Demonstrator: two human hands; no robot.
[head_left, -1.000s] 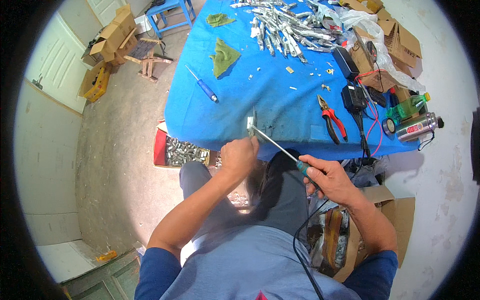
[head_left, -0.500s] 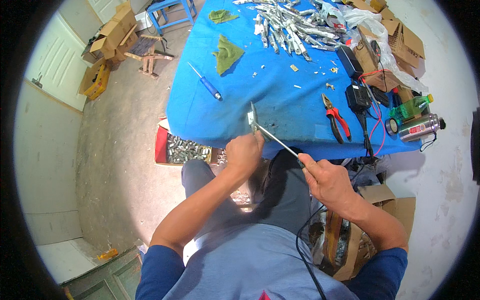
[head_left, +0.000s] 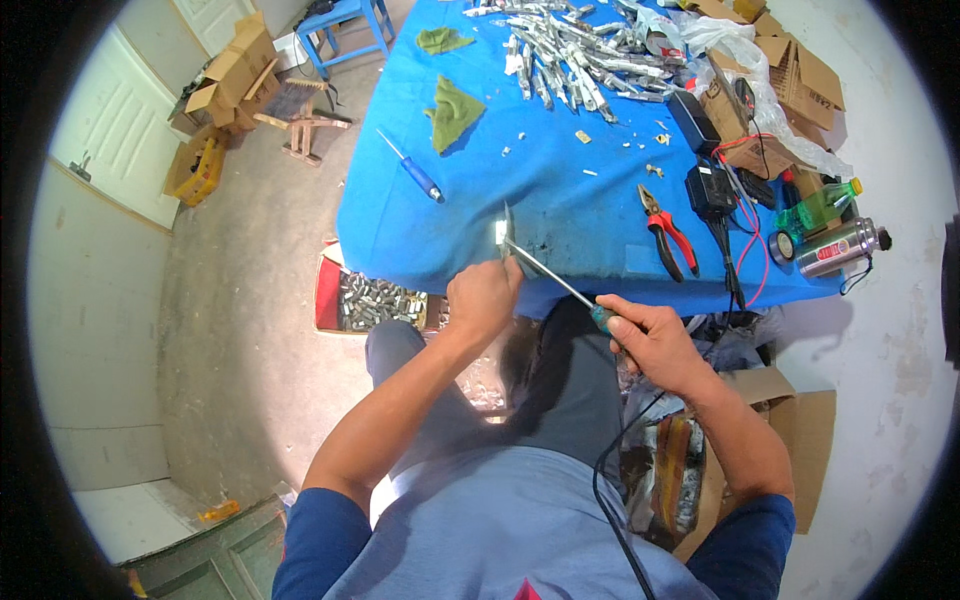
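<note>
1. One slim, pale strip [head_left: 502,232], just beyond the left fingers [head_left: 512,272], which appear closed on its near end; probably light, stiff, best gripped there.
2. Right fingers [head_left: 627,331], wrapped around the long-shafted tool [head_left: 555,275], whose tip reaches the strip.

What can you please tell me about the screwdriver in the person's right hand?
The screwdriver has a long, straight, shiny shaft that looks like metal and a dark greenish handle, mostly hidden by the right hand gripping it. It slants up and leftward across the near edge of the blue-covered table. Its tip is at the small silvery piece by the left hand; the tip's shape is too small to tell.
</note>
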